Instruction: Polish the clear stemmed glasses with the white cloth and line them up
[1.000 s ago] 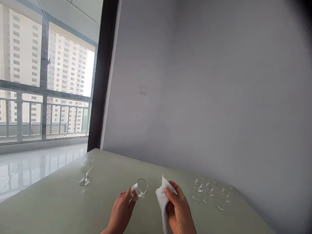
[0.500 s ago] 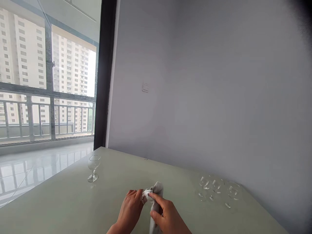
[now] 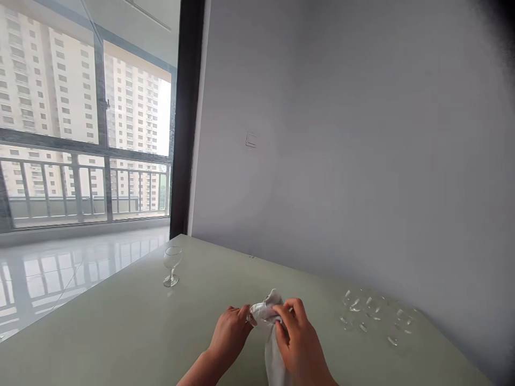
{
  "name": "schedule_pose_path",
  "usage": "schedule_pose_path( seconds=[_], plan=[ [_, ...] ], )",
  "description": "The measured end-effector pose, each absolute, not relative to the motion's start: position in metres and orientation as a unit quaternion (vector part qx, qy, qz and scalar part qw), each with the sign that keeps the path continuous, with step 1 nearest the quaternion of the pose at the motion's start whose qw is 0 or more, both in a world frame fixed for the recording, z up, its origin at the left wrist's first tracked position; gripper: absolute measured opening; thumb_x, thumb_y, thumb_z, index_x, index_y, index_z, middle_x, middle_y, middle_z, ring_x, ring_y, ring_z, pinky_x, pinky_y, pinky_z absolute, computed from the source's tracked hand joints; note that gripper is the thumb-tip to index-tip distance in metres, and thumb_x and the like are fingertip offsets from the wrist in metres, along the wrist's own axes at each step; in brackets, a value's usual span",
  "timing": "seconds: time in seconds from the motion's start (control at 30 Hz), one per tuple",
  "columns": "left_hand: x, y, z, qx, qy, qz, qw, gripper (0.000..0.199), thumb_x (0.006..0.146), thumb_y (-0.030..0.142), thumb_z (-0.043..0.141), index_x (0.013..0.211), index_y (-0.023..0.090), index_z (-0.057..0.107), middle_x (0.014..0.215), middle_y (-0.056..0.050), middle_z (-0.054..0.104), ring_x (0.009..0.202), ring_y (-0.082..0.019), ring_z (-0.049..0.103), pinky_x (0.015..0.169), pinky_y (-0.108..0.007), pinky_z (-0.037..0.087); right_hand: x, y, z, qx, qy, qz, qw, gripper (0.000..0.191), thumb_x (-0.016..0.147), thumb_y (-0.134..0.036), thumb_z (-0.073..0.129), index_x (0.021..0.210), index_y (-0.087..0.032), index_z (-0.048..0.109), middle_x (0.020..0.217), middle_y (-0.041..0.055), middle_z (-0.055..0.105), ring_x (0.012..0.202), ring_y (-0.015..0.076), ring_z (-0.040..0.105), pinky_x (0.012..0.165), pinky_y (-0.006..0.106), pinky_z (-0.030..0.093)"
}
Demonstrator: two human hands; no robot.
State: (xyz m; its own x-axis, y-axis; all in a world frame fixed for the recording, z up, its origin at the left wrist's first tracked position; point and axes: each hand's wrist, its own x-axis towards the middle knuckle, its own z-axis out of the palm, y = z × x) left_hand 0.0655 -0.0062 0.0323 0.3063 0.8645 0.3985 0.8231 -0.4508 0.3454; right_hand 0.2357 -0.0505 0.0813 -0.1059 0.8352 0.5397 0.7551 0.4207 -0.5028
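Observation:
My left hand (image 3: 230,331) is closed around the foot of a stemmed glass (image 3: 259,311), which lies tilted sideways above the table with its bowl to the right. A white cloth (image 3: 276,351) covers the bowl end and hangs down toward the table's near side. The fingers of my right hand (image 3: 298,333) are closed on the cloth at the bowl. Cloth and fingers hide the glass's rim.
One stemmed glass (image 3: 172,266) stands upright at the far left of the pale green glass-topped table (image 3: 132,327). Several clear glasses (image 3: 373,308) stand together at the right, near the grey wall (image 3: 362,161). A large window (image 3: 104,155) is at the left.
My right hand and the cloth have shifted from the glass's stem toward its bowl, leaving the stem bare. The camera view has turned slightly left.

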Motion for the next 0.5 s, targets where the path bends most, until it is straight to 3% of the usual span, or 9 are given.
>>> schedule_pose_path(
  seconds=[0.1, 0.23, 0.4, 0.5],
  plan=[
    [0.067, -0.007, 0.031, 0.796, 0.543, 0.264, 0.045, 0.011, 0.086, 0.023, 0.048, 0.081, 0.022, 0.058, 0.072, 0.000, 0.070, 0.070, -0.018, 0.064, 0.064, -0.026, 0.039, 0.241, -0.048, 0.085, -0.545, -0.612, 0.225, 0.527, 0.022, 0.073, -0.023, 0.049, 0.093, -0.022, 0.057, 0.081, 0.0027, 0.056, 0.073, 0.0188, 0.058, 0.068, 0.030, 0.047],
    [0.068, -0.008, 0.029, 0.783, 0.564, 0.258, 0.052, 0.014, 0.086, 0.028, 0.048, 0.081, 0.022, 0.059, 0.073, -0.001, 0.071, 0.070, -0.019, 0.064, 0.061, -0.026, 0.037, 0.248, -0.046, 0.094, -0.543, -0.328, 0.472, 0.612, 0.032, 0.065, -0.037, 0.064, 0.089, -0.023, 0.050, 0.060, -0.0049, 0.052, 0.052, 0.0143, 0.050, 0.048, 0.025, 0.042],
    [0.069, -0.008, 0.028, 0.783, 0.559, 0.269, 0.059, 0.013, 0.085, 0.026, 0.048, 0.080, 0.022, 0.059, 0.073, 0.000, 0.070, 0.070, -0.017, 0.064, 0.065, -0.025, 0.038, 0.236, -0.051, 0.095, -0.473, -0.437, 0.517, 0.563, 0.036, 0.062, -0.029, 0.066, 0.094, -0.018, 0.058, 0.078, 0.0020, 0.064, 0.066, 0.0165, 0.056, 0.056, 0.026, 0.043],
    [0.067, -0.007, 0.029, 0.786, 0.547, 0.282, 0.058, 0.012, 0.085, 0.022, 0.048, 0.080, 0.022, 0.058, 0.073, -0.001, 0.070, 0.070, -0.017, 0.064, 0.065, -0.026, 0.039, 0.227, -0.051, 0.090, -0.491, -0.552, 0.465, 0.487, 0.034, 0.062, -0.021, 0.058, 0.095, -0.015, 0.063, 0.054, -0.0036, 0.055, 0.050, 0.0129, 0.048, 0.045, 0.024, 0.034]
  ],
)
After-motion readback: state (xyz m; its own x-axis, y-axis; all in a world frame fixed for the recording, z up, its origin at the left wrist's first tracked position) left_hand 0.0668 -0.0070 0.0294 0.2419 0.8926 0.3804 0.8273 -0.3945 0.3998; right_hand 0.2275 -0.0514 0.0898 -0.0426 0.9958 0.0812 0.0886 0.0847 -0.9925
